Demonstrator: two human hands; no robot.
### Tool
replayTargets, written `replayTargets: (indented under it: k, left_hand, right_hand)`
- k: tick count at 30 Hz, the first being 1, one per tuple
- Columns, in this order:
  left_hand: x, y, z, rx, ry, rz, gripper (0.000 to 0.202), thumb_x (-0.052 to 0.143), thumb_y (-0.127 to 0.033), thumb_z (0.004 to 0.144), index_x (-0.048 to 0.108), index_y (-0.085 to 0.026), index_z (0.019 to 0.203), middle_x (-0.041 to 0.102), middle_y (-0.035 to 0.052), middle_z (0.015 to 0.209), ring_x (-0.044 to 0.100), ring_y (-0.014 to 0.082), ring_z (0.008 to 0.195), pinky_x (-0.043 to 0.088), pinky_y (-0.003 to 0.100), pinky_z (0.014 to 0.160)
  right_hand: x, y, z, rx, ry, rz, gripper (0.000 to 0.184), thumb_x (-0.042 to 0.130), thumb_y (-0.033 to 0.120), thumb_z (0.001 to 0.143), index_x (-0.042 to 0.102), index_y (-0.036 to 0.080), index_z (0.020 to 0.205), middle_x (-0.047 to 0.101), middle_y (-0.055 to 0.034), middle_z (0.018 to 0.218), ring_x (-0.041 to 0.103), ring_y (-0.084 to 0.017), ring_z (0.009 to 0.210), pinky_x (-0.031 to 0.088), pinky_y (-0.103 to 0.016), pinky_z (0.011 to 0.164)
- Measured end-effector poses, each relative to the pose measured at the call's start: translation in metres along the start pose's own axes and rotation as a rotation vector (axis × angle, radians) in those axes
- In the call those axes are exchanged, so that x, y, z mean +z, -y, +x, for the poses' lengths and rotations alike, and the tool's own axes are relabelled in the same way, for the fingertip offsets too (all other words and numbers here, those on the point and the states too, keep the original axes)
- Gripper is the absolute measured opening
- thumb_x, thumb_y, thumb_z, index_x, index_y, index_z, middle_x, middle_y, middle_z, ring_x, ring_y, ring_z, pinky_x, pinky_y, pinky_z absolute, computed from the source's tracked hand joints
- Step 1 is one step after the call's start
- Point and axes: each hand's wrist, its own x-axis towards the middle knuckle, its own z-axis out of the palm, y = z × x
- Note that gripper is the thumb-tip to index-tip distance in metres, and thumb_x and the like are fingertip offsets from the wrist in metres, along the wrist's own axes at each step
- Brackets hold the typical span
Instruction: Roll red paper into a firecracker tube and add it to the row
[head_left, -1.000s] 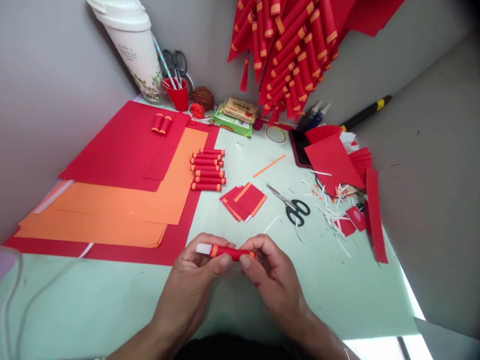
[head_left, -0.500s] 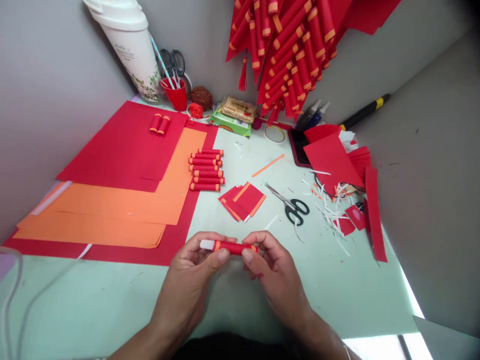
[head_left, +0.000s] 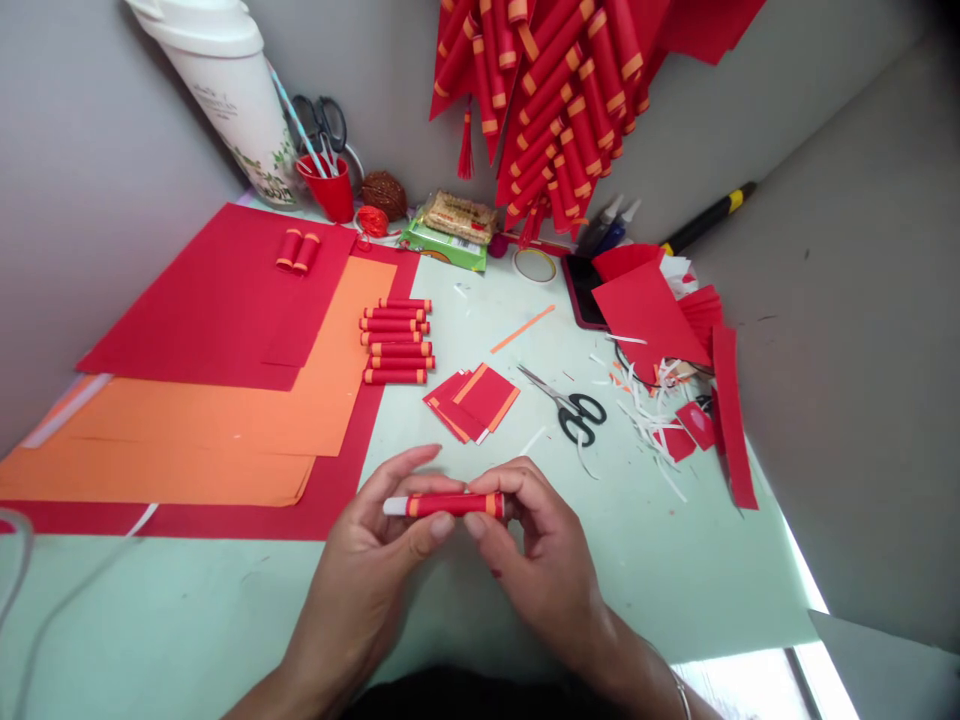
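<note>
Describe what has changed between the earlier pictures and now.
The left hand has raised a finger above the red roll; the view shifted, sliding the scene leftward. Nothing was let go: the right hand still holds it too, and the scissors on the table stayed put.

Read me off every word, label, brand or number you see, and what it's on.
Nothing reads clearly.
White cup: lettering on its side and near its base, too blurred to read.
Gold packet: print too small to read.
Green packet: white label, too small to read.
Held red tube: no lettering visible.
</note>
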Motion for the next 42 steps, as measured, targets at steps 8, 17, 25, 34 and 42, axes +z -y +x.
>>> replayTargets:
  k: [8, 17, 25, 34, 42]
  left_hand:
    - [-0.003, 0.001, 0.000, -0.013, -0.025, 0.117, 0.024, 0.088, -0.026, 0.066, 0.074, -0.023, 0.085, 0.077, -0.0007, 0.083, 0.069, 0.0132, 0.070, 0.052, 0.020, 0.067]
    - [-0.006, 0.005, 0.000, -0.015, -0.004, 0.234, 0.021, 0.087, -0.029, 0.068, 0.074, -0.023, 0.084, 0.076, 0.0003, 0.082, 0.070, 0.0175, 0.074, 0.053, 0.023, 0.068]
    - [-0.007, 0.003, -0.002, 0.111, -0.048, 0.346, 0.018, 0.083, -0.037, 0.073, 0.074, -0.027, 0.086, 0.075, -0.0009, 0.090, 0.069, 0.0167, 0.077, 0.053, 0.022, 0.070]
    - [-0.010, 0.006, -0.002, 0.131, 0.004, 0.363, 0.014, 0.082, -0.034, 0.074, 0.074, -0.027, 0.083, 0.073, -0.0025, 0.084, 0.067, 0.0151, 0.074, 0.053, 0.020, 0.068]
    - [-0.011, 0.009, 0.000, 0.117, 0.017, 0.298, 0.016, 0.079, -0.037, 0.078, 0.071, -0.027, 0.087, 0.071, -0.0058, 0.088, 0.066, 0.0116, 0.075, 0.051, 0.018, 0.070]
  right_hand:
    - [-0.003, 0.002, 0.004, 0.053, -0.023, 0.056, 0.013, 0.072, 0.019, 0.076, 0.069, 0.023, 0.089, 0.063, -0.0005, 0.085, 0.058, -0.014, 0.070, 0.049, -0.027, 0.063]
    - [-0.005, 0.005, 0.002, -0.082, -0.021, -0.079, 0.007, 0.068, 0.016, 0.080, 0.070, 0.023, 0.083, 0.061, -0.0006, 0.081, 0.056, -0.013, 0.066, 0.049, -0.025, 0.060]
    - [-0.003, 0.000, 0.003, 0.038, 0.026, 0.112, 0.030, 0.073, 0.021, 0.079, 0.066, 0.025, 0.108, 0.064, -0.0005, 0.090, 0.062, -0.015, 0.077, 0.052, -0.028, 0.070]
    - [-0.007, 0.007, 0.004, -0.108, 0.062, -0.039, 0.010, 0.067, 0.016, 0.082, 0.070, 0.022, 0.089, 0.062, -0.0013, 0.085, 0.060, -0.016, 0.079, 0.050, -0.028, 0.071]
    - [-0.003, -0.004, 0.002, -0.147, 0.050, 0.025, 0.022, 0.070, 0.019, 0.083, 0.069, 0.025, 0.104, 0.064, -0.0018, 0.094, 0.062, -0.016, 0.088, 0.051, -0.029, 0.079]
